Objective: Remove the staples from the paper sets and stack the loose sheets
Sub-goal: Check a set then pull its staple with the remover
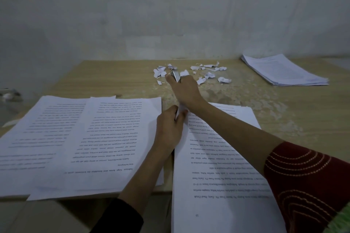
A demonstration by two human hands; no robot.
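My right hand (184,89) reaches forward over the table and grips a small metal staple remover (175,75), its tip among torn paper scraps (191,73). My left hand (168,128) pinches the top left corner of the printed paper set (217,166) that lies at the front right. A spread pile of loose printed sheets (79,143) lies at the front left, touching my left forearm.
A neat stack of sheets (284,71) sits at the far right of the wooden table (274,111). A grey wall stands right behind the table. A cardboard box edge (47,215) shows at the bottom left, under the loose sheets.
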